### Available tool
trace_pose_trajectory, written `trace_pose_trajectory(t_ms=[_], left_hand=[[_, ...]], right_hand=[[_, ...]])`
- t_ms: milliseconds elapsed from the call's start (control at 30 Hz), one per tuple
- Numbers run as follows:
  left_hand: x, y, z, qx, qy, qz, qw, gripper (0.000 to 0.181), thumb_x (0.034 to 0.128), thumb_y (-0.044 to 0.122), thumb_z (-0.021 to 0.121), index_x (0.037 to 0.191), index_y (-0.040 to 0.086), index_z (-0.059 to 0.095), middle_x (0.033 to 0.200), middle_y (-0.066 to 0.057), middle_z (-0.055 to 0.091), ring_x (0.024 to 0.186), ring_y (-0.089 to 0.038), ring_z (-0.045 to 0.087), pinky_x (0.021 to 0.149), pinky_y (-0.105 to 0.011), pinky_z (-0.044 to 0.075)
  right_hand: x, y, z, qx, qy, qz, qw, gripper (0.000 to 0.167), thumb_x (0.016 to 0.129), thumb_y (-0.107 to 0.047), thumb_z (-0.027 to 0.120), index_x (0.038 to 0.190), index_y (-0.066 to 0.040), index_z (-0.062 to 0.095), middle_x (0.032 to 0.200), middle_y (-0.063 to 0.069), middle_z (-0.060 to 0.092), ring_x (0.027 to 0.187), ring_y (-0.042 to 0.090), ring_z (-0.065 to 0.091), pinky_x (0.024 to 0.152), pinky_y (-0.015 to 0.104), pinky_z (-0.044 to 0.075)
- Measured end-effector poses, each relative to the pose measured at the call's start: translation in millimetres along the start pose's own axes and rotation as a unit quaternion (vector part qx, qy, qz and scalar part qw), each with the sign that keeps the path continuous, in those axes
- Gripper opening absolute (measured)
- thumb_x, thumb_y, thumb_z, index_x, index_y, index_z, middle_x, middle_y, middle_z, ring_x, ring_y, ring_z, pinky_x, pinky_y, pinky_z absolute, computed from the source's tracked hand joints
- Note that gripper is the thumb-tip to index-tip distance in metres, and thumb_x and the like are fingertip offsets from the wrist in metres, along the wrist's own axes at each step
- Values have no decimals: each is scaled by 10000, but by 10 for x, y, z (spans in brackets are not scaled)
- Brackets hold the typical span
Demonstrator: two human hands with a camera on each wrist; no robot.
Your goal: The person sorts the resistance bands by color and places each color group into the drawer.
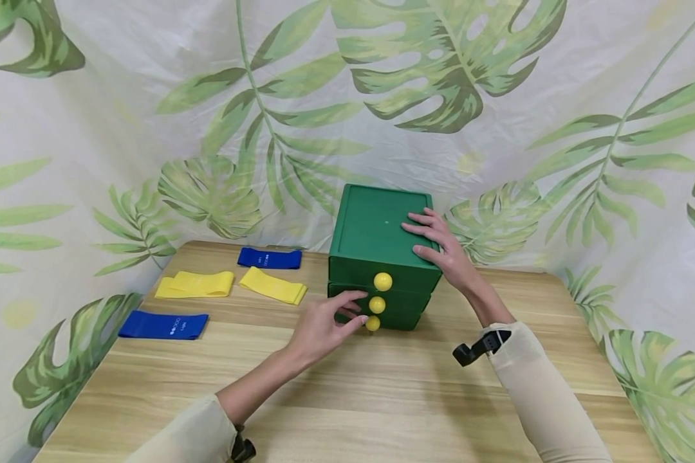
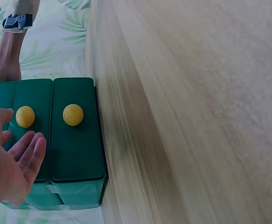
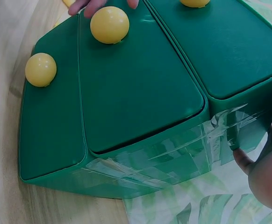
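Green three-drawer box (image 1: 382, 225) toward the back of the worktop (image 1: 336, 411).
Three yellow knobs (image 1: 383, 281) run down its front; the left hand (image 1: 323, 323), fingers loosely parted, is just beside the middle knob (image 1: 377, 305) with nothing in its grasp. The right hand (image 1: 447, 249) rests spread-fingered over the top's right edge, not gripping. Left of the box lie two yellow bands (image 1: 273, 287) and two blue bands (image 1: 163, 325); leaf-print cloth (image 1: 301, 96) hangs behind.
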State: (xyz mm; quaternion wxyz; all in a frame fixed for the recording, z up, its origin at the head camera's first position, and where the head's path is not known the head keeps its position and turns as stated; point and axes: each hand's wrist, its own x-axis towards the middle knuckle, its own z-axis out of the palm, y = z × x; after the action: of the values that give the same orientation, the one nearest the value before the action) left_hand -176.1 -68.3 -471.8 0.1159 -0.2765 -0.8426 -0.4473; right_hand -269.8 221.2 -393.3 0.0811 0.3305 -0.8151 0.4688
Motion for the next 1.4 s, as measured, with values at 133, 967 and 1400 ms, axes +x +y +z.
trace_pose_trajectory(t_ms=[133,967,1400], left_hand=[[31,0,61,-117,-50,-177,9998,369,947,191,825,1297,126,727,1019,-83,809,874,-166,785,705,-327,644],[141,-3,259,-707,10,-428,9966,229,956,137,810,1181,140,765,1043,-17,804,875,-150,776,738,-216,609],[122,1,271,-732,124,-354,9966,216,947,141,820,1157,156,772,1009,-5,806,841,-130,773,749,-250,622]], right_hand=[[-3,-9,2,35,2,4,10000,463,1043,-83,568,1501,-12,577,1649,187,403,1631,351,86,1291,627,12],[-7,11,7,39,42,-1,10000,458,1045,-91,569,1498,-23,585,1647,177,412,1634,325,92,1293,626,16],[5,30,3,52,59,-38,10000,454,1047,-83,568,1496,-20,586,1645,180,414,1633,330,96,1293,625,20]])
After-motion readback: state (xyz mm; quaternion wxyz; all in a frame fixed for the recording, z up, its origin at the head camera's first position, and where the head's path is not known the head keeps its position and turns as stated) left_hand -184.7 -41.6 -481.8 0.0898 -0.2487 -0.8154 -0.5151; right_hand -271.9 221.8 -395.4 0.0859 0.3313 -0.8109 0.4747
